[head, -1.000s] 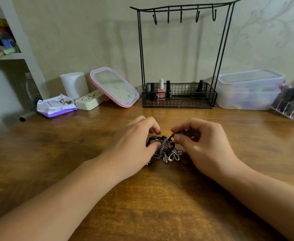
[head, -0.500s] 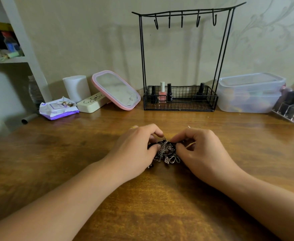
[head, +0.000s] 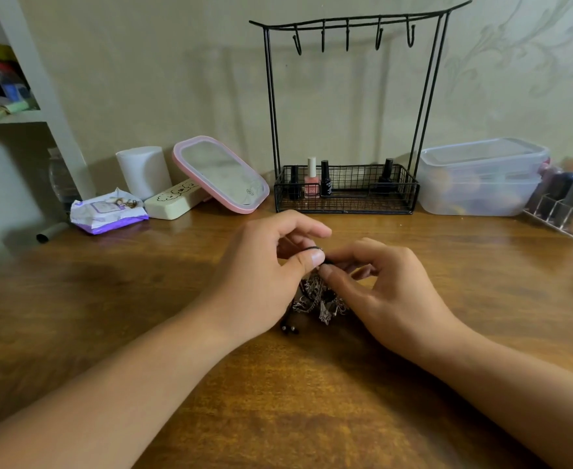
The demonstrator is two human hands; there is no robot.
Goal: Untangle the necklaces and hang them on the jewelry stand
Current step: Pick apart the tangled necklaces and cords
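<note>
A tangled bundle of necklaces (head: 317, 299), silver chain mixed with black cord, hangs between my hands just above the wooden table (head: 278, 401). My left hand (head: 261, 279) pinches a black cord at the top of the bundle between thumb and fingers. My right hand (head: 386, 292) pinches the same bundle from the right, thumb tip touching my left thumb. Two small beaded cord ends dangle near the table below my left hand. The black wire jewelry stand (head: 346, 113) stands at the back by the wall, and its several hooks are bare.
Nail polish bottles (head: 312, 179) sit in the stand's wire basket. A pink-framed mirror (head: 221, 174), white roll, cream case and wipes pack (head: 107, 211) lie at the back left. A clear plastic box (head: 481, 177) and an acrylic organizer (head: 569, 201) stand at the back right.
Both hands have lifted the bundle off the table, so it now dangles from my fingertips. My left thumb and fingers have shifted to pinch a cord at the top.
</note>
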